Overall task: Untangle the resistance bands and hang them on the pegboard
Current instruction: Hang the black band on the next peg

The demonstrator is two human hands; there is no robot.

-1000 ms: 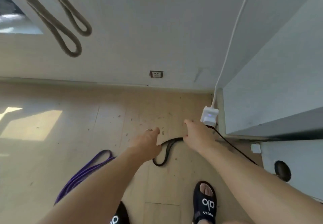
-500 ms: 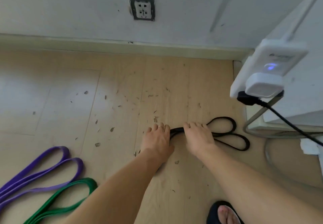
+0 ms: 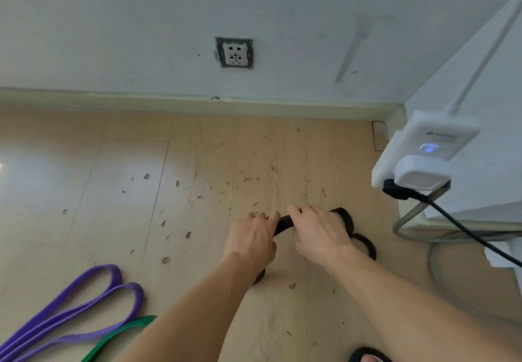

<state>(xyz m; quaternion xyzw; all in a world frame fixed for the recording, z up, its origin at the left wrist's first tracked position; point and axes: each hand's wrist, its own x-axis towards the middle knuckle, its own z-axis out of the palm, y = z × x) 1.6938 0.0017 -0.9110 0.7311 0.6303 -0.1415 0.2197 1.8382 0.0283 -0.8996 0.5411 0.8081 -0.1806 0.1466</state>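
Note:
A black resistance band (image 3: 284, 224) lies on the wooden floor near the wall, and both my hands grip it. My left hand (image 3: 252, 241) holds the band's left part, with a ring on one finger. My right hand (image 3: 319, 233) curls round the band just to the right. Black loops stick out to the right of my right hand and a bit shows below my left wrist. A purple band (image 3: 84, 302) lies in loops at the lower left, with a green band (image 3: 121, 333) beside it. No pegboard is in view.
A wall socket (image 3: 234, 52) sits above the skirting board. At right, a white power strip (image 3: 423, 152) with a plugged adapter and a black cable (image 3: 463, 229) hangs by a white cabinet. Small debris litters the floor. A sandalled foot (image 3: 370, 357) shows at the bottom.
My fingers lay flat on the black band half a second ago; now both hands curl round it and lift its middle off the floor. The camera has dropped closer to the floor.

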